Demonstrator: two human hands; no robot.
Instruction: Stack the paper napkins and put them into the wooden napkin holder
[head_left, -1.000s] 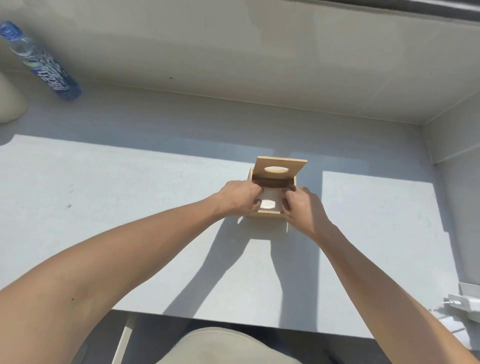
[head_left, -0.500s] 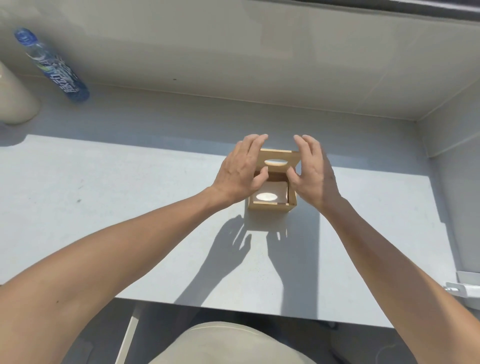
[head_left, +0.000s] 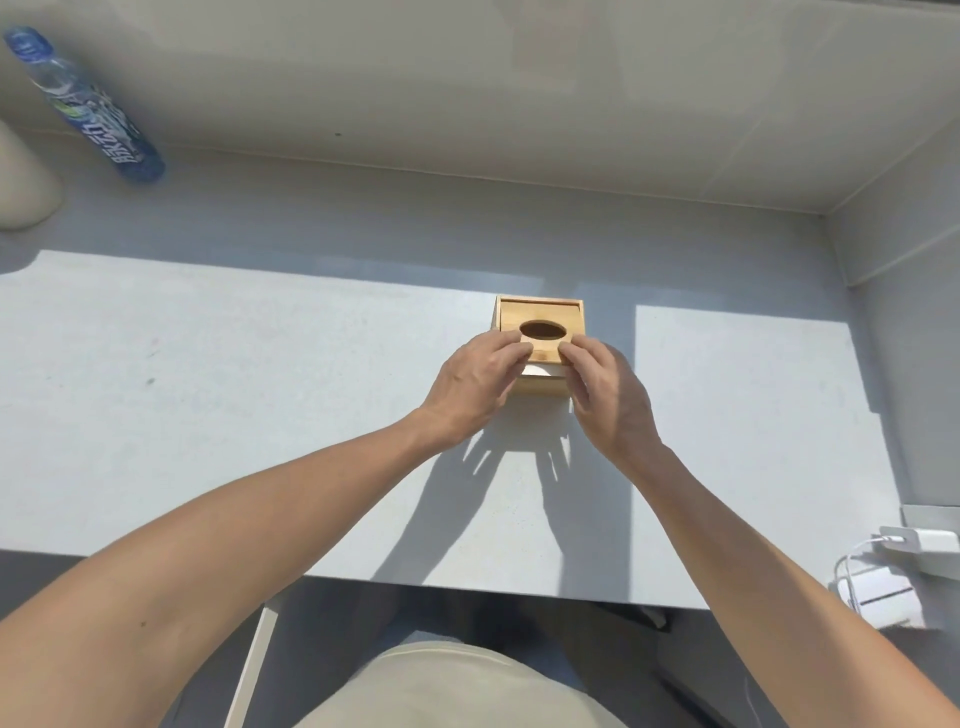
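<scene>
The wooden napkin holder (head_left: 540, 387) is a small square box on the grey table, a little right of centre. Its lid (head_left: 540, 317), with a dark oval hole, lies almost flat over the box. A sliver of white napkins (head_left: 537, 370) shows under the lid's near edge. My left hand (head_left: 475, 384) pinches the lid's near left corner, fingers curled. My right hand (head_left: 608, 395) pinches the near right corner the same way.
A blue-labelled water bottle (head_left: 88, 111) lies at the far left by the wall, next to a beige rounded object (head_left: 23, 187). White chargers and a cable (head_left: 904, 566) sit at the right edge. The table's near edge (head_left: 467, 582) is in front of my lap.
The lid stood upright behind the box; both hands took it by its edge and brought it down over the napkins. It now lies nearly shut.
</scene>
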